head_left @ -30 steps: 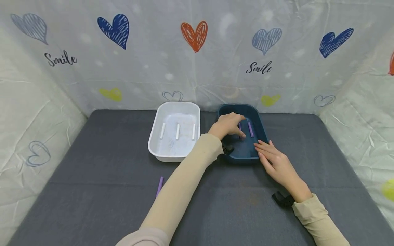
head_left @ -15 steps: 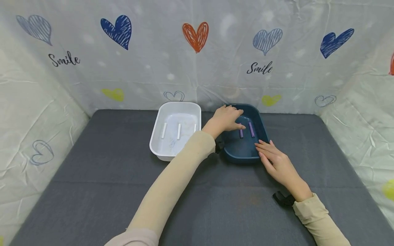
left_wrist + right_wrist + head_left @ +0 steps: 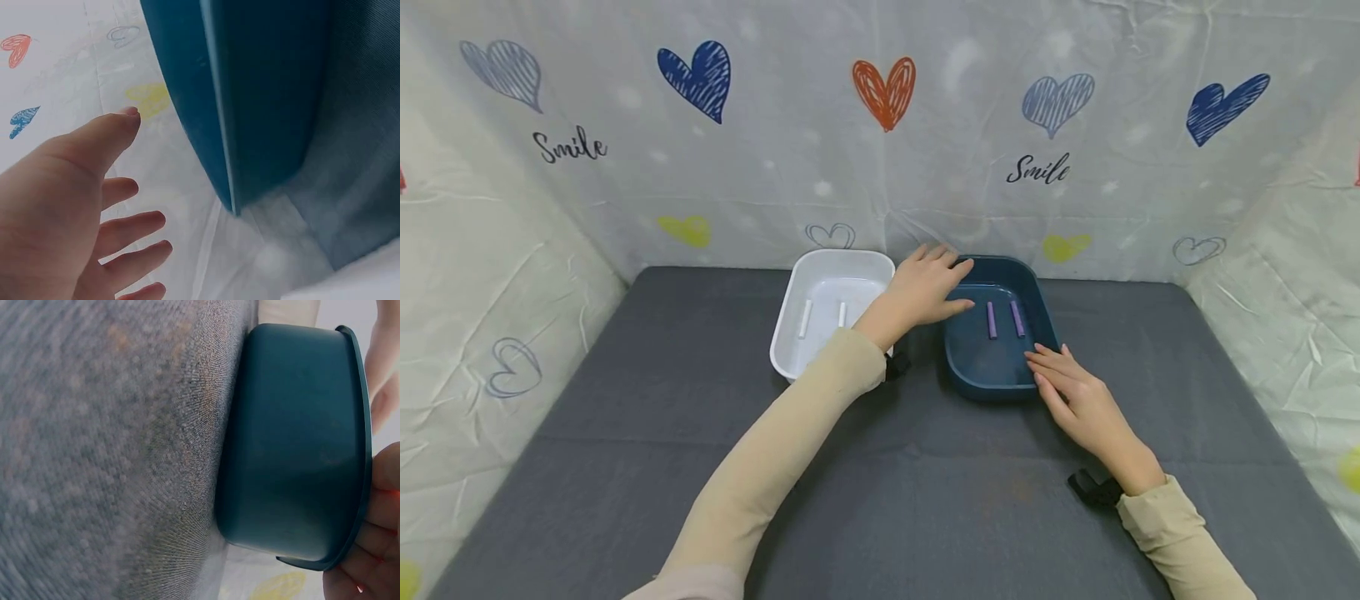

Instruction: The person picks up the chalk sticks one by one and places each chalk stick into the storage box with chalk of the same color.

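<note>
A dark blue tray stands at the back of the grey table, and two purple sticks lie side by side in it. To its left is a white tray holding short white sticks. My left hand hovers open over the gap between the two trays, fingers straight, holding nothing. The left wrist view shows those spread fingers beside the blue tray's wall. My right hand lies flat with its fingertips touching the blue tray's near right rim.
Heart-printed plastic sheeting walls the table at the back and on both sides. The grey cloth stretches out in front of the trays. My left forearm crosses the table's middle diagonally.
My left hand has drawn out of the blue tray and moved left and back, leaving both purple sticks uncovered. The right hand has stayed at the rim.
</note>
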